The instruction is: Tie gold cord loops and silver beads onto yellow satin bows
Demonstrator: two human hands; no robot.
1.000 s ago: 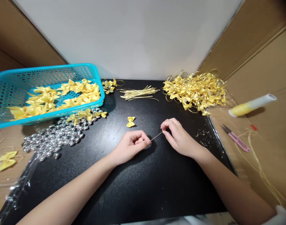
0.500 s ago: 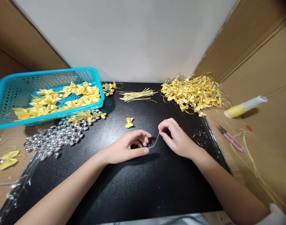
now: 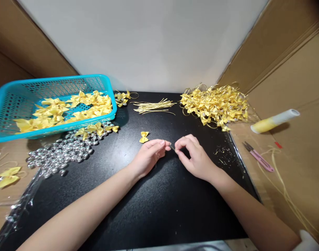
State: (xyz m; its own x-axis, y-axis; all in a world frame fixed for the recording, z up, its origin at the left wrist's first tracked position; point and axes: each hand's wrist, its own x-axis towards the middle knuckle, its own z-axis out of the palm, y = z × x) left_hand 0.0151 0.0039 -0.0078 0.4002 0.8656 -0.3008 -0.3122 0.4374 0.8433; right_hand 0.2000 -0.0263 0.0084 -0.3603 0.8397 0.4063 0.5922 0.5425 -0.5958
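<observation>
Black tabletop (image 3: 159, 212) | left hand (image 3: 151, 155) pinching thin cord (image 3: 172, 148) | right hand (image 3: 192, 153) pinching it too | yellow ribbon bow (image 3: 144, 137) nearby

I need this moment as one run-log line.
left hand: holding cord | right hand: pinching same cord | nearby: yellow bow on black table

Beyond the grip, a plain greyish-white wall (image 3: 154, 45). Far to left and right, brown panels (image 3: 300, 69), similar to cardboard. Under the grip, a black tabletop (image 3: 159, 212), with soft sheen of light (image 3: 125, 146) toward the left; farther out on both sides, light-brown surfaces (image 3: 240, 130).
</observation>
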